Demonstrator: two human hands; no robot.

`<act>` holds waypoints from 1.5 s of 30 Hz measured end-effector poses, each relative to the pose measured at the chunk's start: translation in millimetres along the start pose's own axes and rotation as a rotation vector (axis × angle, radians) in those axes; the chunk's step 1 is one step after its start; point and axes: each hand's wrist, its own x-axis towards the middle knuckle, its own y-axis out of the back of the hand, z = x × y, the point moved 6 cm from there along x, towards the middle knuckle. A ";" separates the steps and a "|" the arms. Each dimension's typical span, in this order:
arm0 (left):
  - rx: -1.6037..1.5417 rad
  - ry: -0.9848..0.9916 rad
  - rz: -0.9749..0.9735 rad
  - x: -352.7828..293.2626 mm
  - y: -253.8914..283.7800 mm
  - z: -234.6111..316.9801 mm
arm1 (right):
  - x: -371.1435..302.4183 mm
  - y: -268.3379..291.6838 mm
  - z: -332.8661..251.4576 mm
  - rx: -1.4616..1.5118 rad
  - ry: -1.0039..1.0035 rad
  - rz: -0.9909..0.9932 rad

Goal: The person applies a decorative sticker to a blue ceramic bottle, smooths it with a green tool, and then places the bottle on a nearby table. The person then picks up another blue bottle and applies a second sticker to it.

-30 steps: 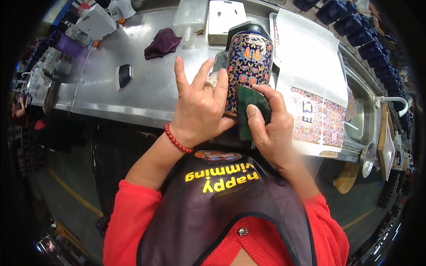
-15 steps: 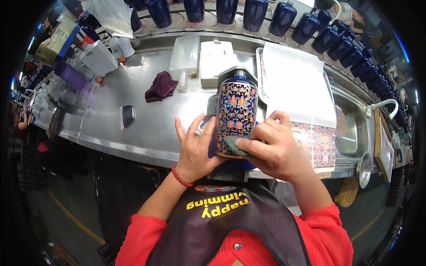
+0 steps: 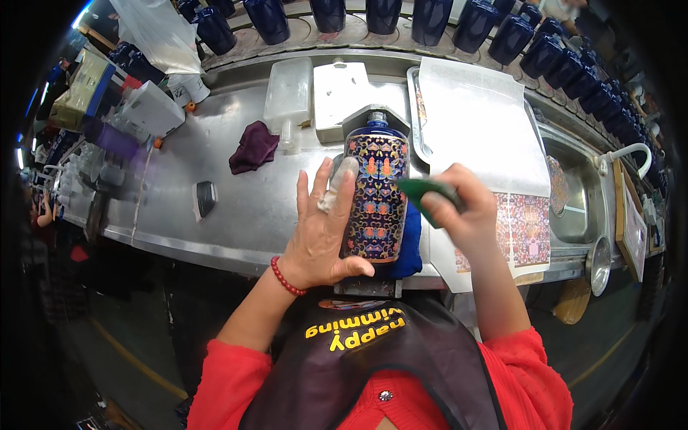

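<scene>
A dark blue bottle (image 3: 378, 193) with a colourful floral pattern on its face lies in a grey cradle (image 3: 344, 287), its neck away from me. My left hand (image 3: 315, 240) rests along the bottle's left side, fingers stretched and spread, thumb by its base. White wrapping covers part of one finger. Between the thumb and fingers of my right hand (image 3: 466, 208) is a green scraper (image 3: 433, 195), its tip at the bottle's right edge. A blue cloth (image 3: 410, 247) shows beneath the bottle on the right.
Patterned sheets (image 3: 519, 229) lie right of the bottle, partly under white paper (image 3: 476, 122). Beyond the bottle are a white box (image 3: 337, 89) and a clear container (image 3: 288, 93). A purple cloth (image 3: 254, 147) lies left. Blue bottles (image 3: 430, 21) line the conveyor; a sink (image 3: 573, 186) is right.
The scraper has lifted from the bottle's lower face and moved up and right with my right hand. My left hand has shifted slightly, its fingers now further up along the bottle's side.
</scene>
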 end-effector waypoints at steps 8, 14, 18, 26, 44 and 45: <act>0.155 -0.089 -0.015 36.5 5.3 4.9 | 4.2 -20.7 29.1 0.451 -0.302 0.235; 0.015 0.062 0.124 21.9 13.3 -1.1 | 11.2 -6.7 -3.0 -0.369 0.067 0.250; 0.059 0.115 0.020 16.9 0.9 3.0 | 14.4 -37.1 -17.9 -0.648 0.323 0.071; 0.123 0.067 -0.036 35.2 3.7 14.8 | 13.2 -43.5 -14.9 -0.695 0.245 -0.001; 0.013 0.148 0.021 34.6 4.4 7.7 | 12.9 -39.7 -11.8 -0.733 0.191 -0.009; -0.003 0.153 0.035 28.3 7.4 9.7 | 10.2 -39.7 -12.7 -0.729 0.184 -0.010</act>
